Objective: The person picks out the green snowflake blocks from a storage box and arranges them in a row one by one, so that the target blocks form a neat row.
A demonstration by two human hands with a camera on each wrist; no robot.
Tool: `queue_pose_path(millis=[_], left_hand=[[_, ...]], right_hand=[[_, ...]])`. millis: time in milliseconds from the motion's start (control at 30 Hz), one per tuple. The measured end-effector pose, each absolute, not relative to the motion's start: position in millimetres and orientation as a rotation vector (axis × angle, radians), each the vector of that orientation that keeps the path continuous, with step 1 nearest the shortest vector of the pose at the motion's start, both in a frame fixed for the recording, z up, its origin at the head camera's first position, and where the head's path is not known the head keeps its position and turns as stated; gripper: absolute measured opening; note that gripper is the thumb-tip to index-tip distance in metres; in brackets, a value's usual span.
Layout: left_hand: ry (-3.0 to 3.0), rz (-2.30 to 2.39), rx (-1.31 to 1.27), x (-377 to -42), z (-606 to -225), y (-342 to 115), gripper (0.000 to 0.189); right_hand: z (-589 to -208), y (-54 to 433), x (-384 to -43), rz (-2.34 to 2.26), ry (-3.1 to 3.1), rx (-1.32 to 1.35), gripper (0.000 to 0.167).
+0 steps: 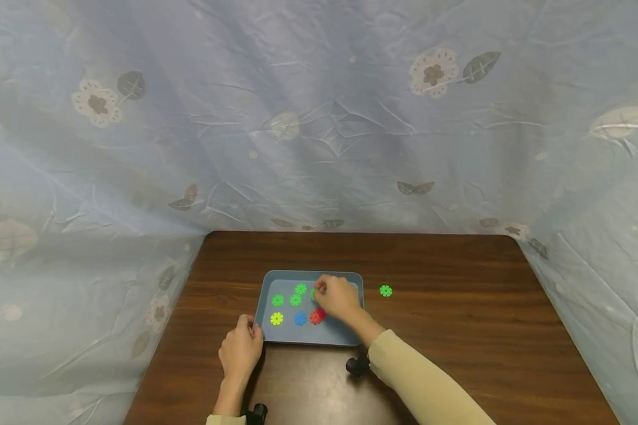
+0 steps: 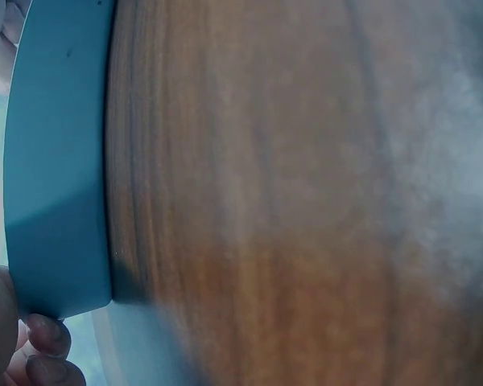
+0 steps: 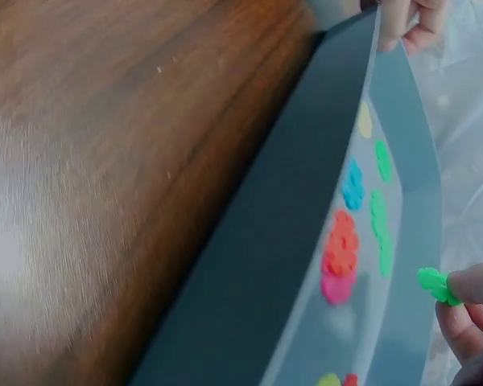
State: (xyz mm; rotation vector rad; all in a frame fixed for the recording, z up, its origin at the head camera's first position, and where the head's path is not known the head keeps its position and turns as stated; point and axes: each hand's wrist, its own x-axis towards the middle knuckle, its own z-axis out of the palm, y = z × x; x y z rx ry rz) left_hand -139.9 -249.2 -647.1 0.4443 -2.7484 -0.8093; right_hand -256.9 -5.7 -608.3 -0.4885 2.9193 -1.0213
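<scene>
A grey-blue tray [image 1: 282, 336] lies on the table with several notched plastic discs in it. My left hand [image 1: 241, 348] grips its near left corner, the fingers curled at the rim in the left wrist view. Over the tray's right half, my right hand [image 1: 338, 295] pinches a green disc [image 3: 433, 281] between thumb and fingers. Below lie a yellow disc [image 1: 276, 319], a blue disc [image 1: 300, 318], a red disc [image 1: 315, 318] overlapping a pink disc [image 3: 338, 288], and several green discs [image 1: 277, 300]. The right hand hides part of the tray in the head view.
A lone green disc [image 1: 386, 290] lies on the brown wooden table [image 1: 457, 319], right of the tray. In the right wrist view a yellow-green disc [image 3: 328, 379] shows at the tray's near end. A patterned curtain [image 1: 319, 118] surrounds the table's back and sides.
</scene>
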Motion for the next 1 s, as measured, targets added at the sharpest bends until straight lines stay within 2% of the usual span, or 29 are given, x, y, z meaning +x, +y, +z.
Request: queue_pose_path(millis=[533,1000], left_hand=[[-2.763,-0.810,0.452,-140.2,-647.7,-250.5,0.023],[-2.763,-0.808,0.435,-140.0,-646.4,-249.8,0.025]], right_hand=[[-595.4,43.7,-263.7,-1.135,2.926,-0.328,0.009],[-593.4,107.7,-268.0,-1.201,2.934,-0.094,0.015]])
